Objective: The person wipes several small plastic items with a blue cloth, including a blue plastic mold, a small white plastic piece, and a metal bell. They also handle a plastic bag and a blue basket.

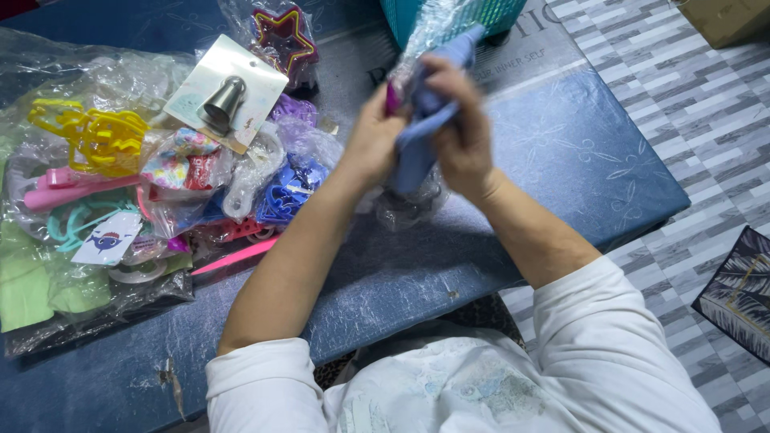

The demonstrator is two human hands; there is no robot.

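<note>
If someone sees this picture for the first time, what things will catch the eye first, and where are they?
At the centre, the left hand and right hand grip a light blue cloth half inside a clear plastic bag, above the dark blue table. To the left lies a heap of bagged plastic pieces, with yellow cutters and a metal piping nozzle on a card standing out.
</note>
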